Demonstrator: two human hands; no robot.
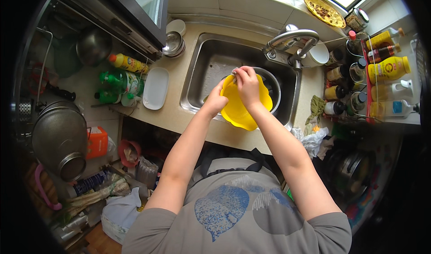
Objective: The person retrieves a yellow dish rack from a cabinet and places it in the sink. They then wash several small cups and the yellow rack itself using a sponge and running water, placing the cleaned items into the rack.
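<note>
A yellow plastic bowl with a scalloped rim (pixel 240 104) is tilted over the near part of the stainless steel sink (pixel 215 57). My left hand (pixel 216 100) grips its left rim. My right hand (pixel 248 87) is at the bowl's upper rim, its fingers closed on a small pale cloth or pad (pixel 234 73) pressed against the rim. Behind the bowl, a round metal pan (pixel 276 89) stands in the sink, partly hidden by the bowl and my right hand; dark items show inside it.
The faucet (pixel 293 38) arches over the sink's back right corner. Left of the sink are a white rectangular dish (pixel 156 88) and stacked metal bowls (pixel 173 44). A green rag (pixel 315 109) lies right of the sink, beside a rack of bottles (pixel 367 75). An open window frame juts in upper left.
</note>
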